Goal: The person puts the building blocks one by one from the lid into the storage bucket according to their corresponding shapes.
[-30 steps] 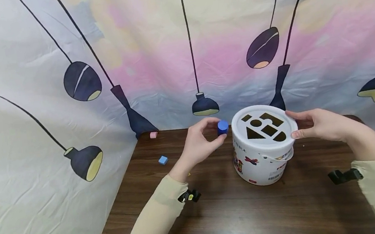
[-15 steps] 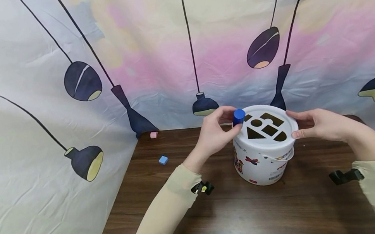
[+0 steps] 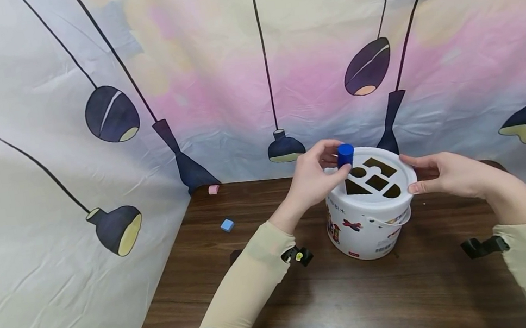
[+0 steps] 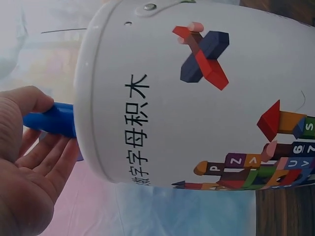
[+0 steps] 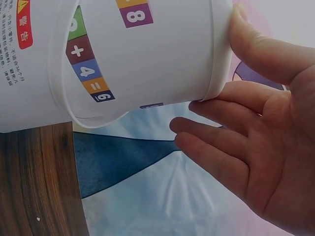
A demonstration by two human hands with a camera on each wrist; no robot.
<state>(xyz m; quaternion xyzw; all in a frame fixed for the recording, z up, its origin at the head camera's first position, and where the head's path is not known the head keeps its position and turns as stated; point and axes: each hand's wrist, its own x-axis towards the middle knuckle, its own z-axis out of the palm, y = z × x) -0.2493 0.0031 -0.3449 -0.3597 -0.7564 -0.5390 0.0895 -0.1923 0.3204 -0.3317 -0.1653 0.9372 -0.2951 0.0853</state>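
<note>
In the head view my left hand (image 3: pixel 315 174) pinches a blue cylinder block (image 3: pixel 345 155) upright between thumb and fingers, over the left part of a white bucket's lid (image 3: pixel 382 202). That lid has several dark shaped holes, among them a round one partly hidden by the hand. The left wrist view shows the blue cylinder (image 4: pixel 56 119) overlapping the lid's edge. My right hand (image 3: pixel 452 176) touches the right side of the rim with thumb and fingers spread along it. In the right wrist view its lower fingers (image 5: pixel 211 142) extend past the bucket (image 5: pixel 162 54), off its surface.
A light blue block (image 3: pixel 227 225) and a pink block (image 3: pixel 213 189) lie on the left of the brown wooden table (image 3: pixel 359 305). The bucket's handle (image 3: pixel 400 220) hangs on its front right. A patterned cloth (image 3: pixel 213 82) rises behind the table.
My left hand has carried the blue cylinder rightward and a little up, from beside the bucket to over its lid. The right hand stays at the rim and the bucket has not moved.
</note>
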